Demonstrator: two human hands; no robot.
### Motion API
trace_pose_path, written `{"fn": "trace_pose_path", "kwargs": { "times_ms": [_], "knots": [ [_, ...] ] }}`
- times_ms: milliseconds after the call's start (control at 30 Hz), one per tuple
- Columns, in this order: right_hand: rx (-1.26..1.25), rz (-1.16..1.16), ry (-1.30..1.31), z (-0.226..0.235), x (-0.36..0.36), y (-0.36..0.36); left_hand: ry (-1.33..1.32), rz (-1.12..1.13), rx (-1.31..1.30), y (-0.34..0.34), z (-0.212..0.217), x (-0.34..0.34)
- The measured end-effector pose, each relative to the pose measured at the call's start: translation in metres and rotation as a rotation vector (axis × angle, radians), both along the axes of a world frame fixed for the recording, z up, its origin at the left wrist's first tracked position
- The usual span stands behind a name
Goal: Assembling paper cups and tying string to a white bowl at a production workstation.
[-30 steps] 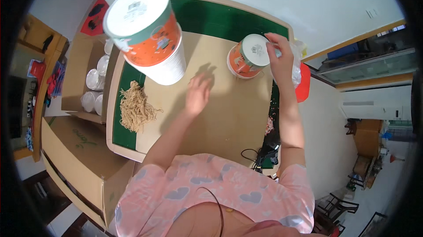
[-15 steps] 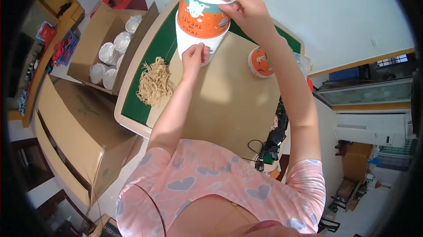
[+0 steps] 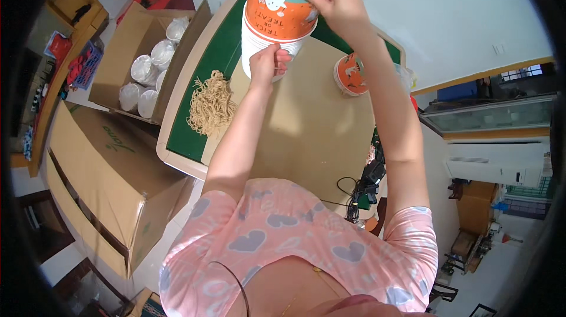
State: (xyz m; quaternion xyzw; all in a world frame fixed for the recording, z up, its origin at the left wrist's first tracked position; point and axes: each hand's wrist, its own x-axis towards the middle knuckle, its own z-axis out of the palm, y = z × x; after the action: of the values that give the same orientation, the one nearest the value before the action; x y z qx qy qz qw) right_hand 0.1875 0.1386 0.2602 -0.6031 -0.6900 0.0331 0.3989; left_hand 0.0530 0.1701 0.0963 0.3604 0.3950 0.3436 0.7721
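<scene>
An upside-down stack of nested paper buckets (image 3: pixel 280 15) stands at the far edge of the table. The top one is orange with a green band, a white ghost figure and an upturned white base. Below it show several white rims (image 3: pixel 254 51). My right hand (image 3: pixel 341 3) pinches the top bucket's side by its base, thumb and index finger at the green band. Against the rims, my left hand (image 3: pixel 268 64) has its fingers curled together; whether anything thin is between them is hidden. A tangled heap of beige cords (image 3: pixel 211 104) lies left of my left hand.
Another orange bucket (image 3: pixel 351 75) is on the table's right side, partly behind my right forearm. Black cables and adapters (image 3: pixel 367 184) lie at the near right edge. To the left are an open carton (image 3: pixel 118 63) of wrapped white tubs and a large cardboard box (image 3: pixel 112 163).
The bucket stack and both hands appear slightly higher and farther right, as does the cord heap, so the view has shifted. My right hand keeps its pinch near the base.
</scene>
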Motion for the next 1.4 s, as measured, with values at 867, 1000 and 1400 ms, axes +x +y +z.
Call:
{"fn": "trace_pose_path", "kwargs": {
  "times_ms": [867, 1000, 1400],
  "knots": [
    [-0.317, -0.553, 1.053, -0.341, -0.081, -0.336, 0.559, -0.451, 0.290, -0.112, -0.120, -0.115],
    [-0.707, -0.430, -0.118, -0.347, -0.099, -0.349, 0.608, -0.530, 0.314, -0.118, -0.137, -0.107],
    [-0.622, -1.330, -0.058, -0.392, 0.058, -0.331, 0.536, -0.550, 0.394, -0.136, -0.135, -0.084]
  ]
}}
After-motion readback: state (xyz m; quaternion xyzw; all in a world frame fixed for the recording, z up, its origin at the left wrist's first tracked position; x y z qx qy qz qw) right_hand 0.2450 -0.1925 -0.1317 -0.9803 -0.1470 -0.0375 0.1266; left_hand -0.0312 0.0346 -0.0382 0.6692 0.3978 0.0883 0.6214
